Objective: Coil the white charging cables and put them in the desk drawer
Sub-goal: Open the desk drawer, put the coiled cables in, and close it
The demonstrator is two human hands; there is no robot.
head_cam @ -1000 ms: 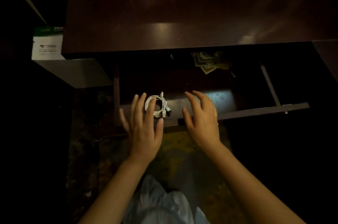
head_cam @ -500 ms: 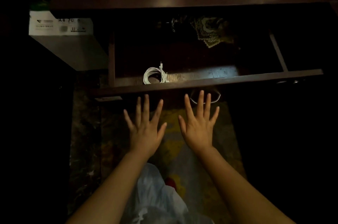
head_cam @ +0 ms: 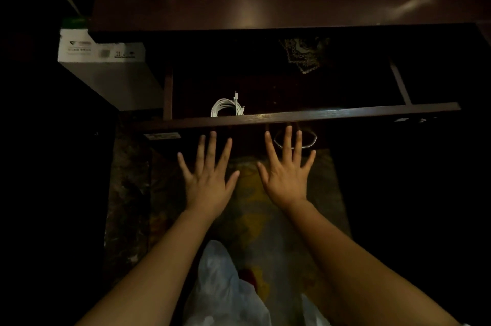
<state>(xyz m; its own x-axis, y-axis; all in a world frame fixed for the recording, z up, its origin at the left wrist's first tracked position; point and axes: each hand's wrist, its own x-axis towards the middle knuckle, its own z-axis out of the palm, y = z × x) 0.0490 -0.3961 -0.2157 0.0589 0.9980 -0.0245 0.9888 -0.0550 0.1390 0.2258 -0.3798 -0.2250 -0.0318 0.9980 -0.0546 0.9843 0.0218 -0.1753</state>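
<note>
A coiled white charging cable (head_cam: 227, 107) lies inside the open dark wooden drawer (head_cam: 292, 116), at its front left, partly hidden behind the drawer's front edge. My left hand (head_cam: 208, 179) is spread flat in front of the drawer, fingers straight, holding nothing. My right hand (head_cam: 288, 174) is spread the same way, its fingertips over the metal drawer handle (head_cam: 309, 139). Whether the fingers touch the drawer front I cannot tell.
A patterned cloth (head_cam: 303, 55) lies at the back of the drawer. The dark desk top (head_cam: 265, 1) lies above. A white box (head_cam: 106, 65) stands to the left under the desk. A patterned rug (head_cam: 252, 219) covers the floor, with light fabric (head_cam: 223, 291) on my lap.
Both hands drew back out of the drawer, away from the coiled cable, and now sit spread in front of the drawer front. The cable stays in the drawer.
</note>
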